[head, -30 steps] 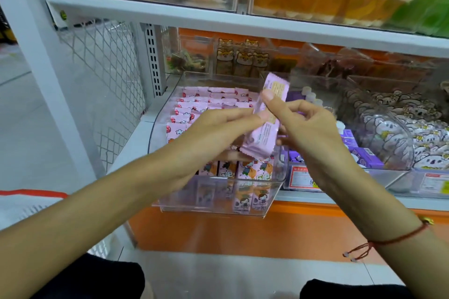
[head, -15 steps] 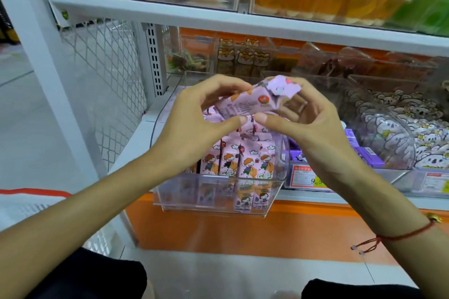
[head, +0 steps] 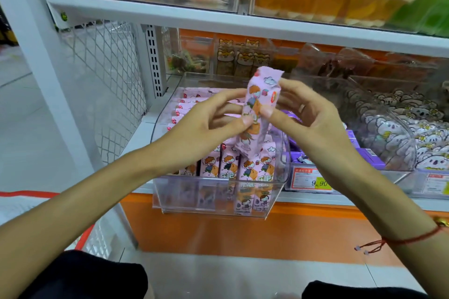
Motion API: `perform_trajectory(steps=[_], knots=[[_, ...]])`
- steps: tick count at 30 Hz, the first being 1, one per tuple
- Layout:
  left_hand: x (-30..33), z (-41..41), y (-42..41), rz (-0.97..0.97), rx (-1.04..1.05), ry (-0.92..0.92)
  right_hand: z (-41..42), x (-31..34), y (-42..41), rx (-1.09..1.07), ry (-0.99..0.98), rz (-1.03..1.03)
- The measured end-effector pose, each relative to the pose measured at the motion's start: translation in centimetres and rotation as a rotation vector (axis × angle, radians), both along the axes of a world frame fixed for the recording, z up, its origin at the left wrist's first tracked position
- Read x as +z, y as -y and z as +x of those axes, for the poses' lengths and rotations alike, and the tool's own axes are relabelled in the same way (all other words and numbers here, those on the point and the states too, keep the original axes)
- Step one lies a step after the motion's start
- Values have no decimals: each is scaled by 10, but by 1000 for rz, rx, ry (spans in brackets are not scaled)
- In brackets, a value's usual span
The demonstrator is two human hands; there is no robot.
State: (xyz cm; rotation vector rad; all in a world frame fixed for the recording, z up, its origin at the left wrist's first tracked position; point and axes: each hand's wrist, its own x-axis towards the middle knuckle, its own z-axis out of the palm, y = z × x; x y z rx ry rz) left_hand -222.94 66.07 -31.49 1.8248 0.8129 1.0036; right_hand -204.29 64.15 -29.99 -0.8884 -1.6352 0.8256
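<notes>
A pink snack packet (head: 258,104) with cartoon figures stands nearly upright in the air above a clear plastic bin (head: 213,195). My left hand (head: 206,126) pinches the packet's left side between thumb and fingers. My right hand (head: 306,116) pinches its right side, thumb in front and fingers behind. The bin on the white shelf holds several like packets (head: 245,167), upright at the front and lying in rows at the back.
To the right sit a clear bin of purple packets with a price tag (head: 312,178) and a bin of koala-print packets (head: 398,128). An upper shelf (head: 218,16) carries more bins. A wire mesh panel (head: 104,80) closes the left side. A white basket with red rim (head: 36,204) stands at lower left.
The packet has been turned from lying sideways with its back showing to nearly upright with its printed front facing me. Both hands stayed on it and shifted slightly lower.
</notes>
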Motion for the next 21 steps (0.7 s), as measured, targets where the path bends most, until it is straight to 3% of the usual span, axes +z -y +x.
perform_trajectory(steps=[4, 9, 16, 21], knots=[[1, 2, 1, 62, 68, 27, -5, -1, 4, 49, 133, -14], [0, 10, 5, 51, 209, 204, -13, -6, 4, -119, 231, 94], [13, 1, 4, 209, 247, 174, -3, -8, -3, -110, 363, 128], [15, 1, -14, 300, 411, 260, 14, -17, -13, -412, 586, 117]])
